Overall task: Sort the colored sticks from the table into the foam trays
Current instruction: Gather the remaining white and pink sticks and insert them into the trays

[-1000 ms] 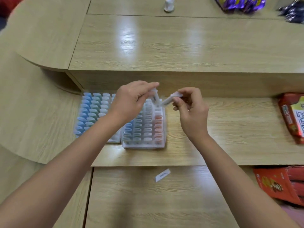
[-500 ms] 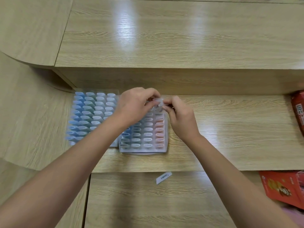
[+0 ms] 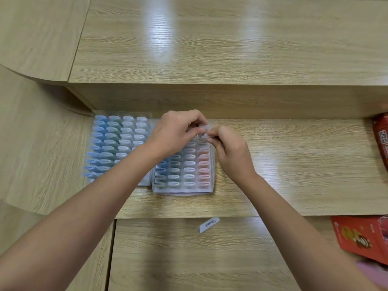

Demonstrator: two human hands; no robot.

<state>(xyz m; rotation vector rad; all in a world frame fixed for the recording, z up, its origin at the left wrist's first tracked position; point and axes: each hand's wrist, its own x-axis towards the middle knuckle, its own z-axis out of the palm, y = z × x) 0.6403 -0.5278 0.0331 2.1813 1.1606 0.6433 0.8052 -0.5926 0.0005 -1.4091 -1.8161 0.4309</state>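
Pale stick (image 3: 204, 130) pinched between my left hand (image 3: 178, 131) and right hand (image 3: 228, 148), over far corner of right foam tray (image 3: 184, 191).

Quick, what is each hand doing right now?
Left hand: closed, pinching a pale stick over the foam tray.
Right hand: closed, pinching there too; same stick or another, cannot tell.

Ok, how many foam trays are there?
2. The left tray lies partly under the left forearm; the right tray sits beside it, its far end under the left hand and right hand.
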